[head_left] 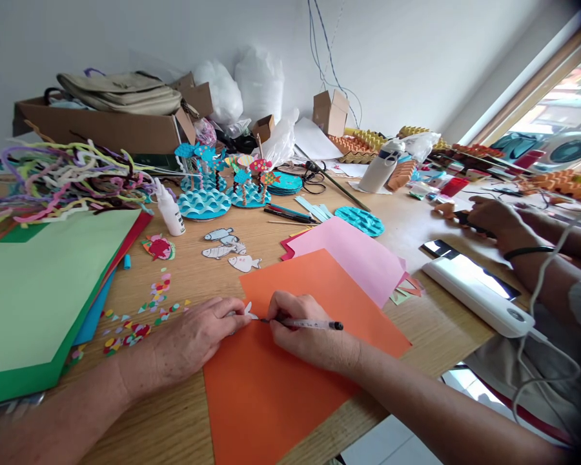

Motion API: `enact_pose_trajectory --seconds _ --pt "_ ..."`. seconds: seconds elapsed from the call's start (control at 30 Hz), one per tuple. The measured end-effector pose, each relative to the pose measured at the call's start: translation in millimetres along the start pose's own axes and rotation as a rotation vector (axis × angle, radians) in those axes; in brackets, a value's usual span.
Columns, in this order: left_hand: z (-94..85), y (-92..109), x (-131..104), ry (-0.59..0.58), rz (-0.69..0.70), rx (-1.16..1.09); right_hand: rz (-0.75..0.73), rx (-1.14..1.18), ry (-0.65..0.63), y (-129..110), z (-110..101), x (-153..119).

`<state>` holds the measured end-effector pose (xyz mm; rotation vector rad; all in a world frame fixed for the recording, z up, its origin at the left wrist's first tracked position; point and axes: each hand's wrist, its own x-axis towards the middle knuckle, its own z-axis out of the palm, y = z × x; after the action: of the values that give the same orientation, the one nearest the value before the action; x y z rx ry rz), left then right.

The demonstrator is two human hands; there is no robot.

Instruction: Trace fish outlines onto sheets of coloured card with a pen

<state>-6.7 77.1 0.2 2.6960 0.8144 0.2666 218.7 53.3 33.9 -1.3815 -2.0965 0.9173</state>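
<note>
An orange paper sheet (271, 400) lies in front of me. My left hand (198, 336) rests at its left edge, fingers together, pressing a small paper fish cut-out (251, 312) onto it. Most of the cut-out is hidden under those fingers; only a pale tail shows. My right hand (305, 326) is closed around a black-capped pen (314, 323), its tip on the orange sheet beside the tail. Several other paper fish (244, 262) lie just beyond my hands. A red decorated fish (159, 247) and scattered paper confetti (135, 332) are to the left.
Coloured paper sheets (43, 290) stack at the left, below pipe cleaners (77, 174). A glue bottle (169, 206) stands near blue wave bases (204, 203). Pink paper (348, 252) lies behind the orange sheet. At right are a white device (479, 297) and another person's hands (498, 219).
</note>
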Motion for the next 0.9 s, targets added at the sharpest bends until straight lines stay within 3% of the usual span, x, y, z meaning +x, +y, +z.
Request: enact_pose_trajectory --seconds 0.2,0.9 --pt "-0.8 0.4 0.1 0.004 0.010 0.014 0.047 0.128 0.039 -1.8 -1.2 7.6" --pt "0.2 0.0 -1.1 0.015 0.021 0.035 0.030 0.066 -0.012 -1.2 6.4 19.0"
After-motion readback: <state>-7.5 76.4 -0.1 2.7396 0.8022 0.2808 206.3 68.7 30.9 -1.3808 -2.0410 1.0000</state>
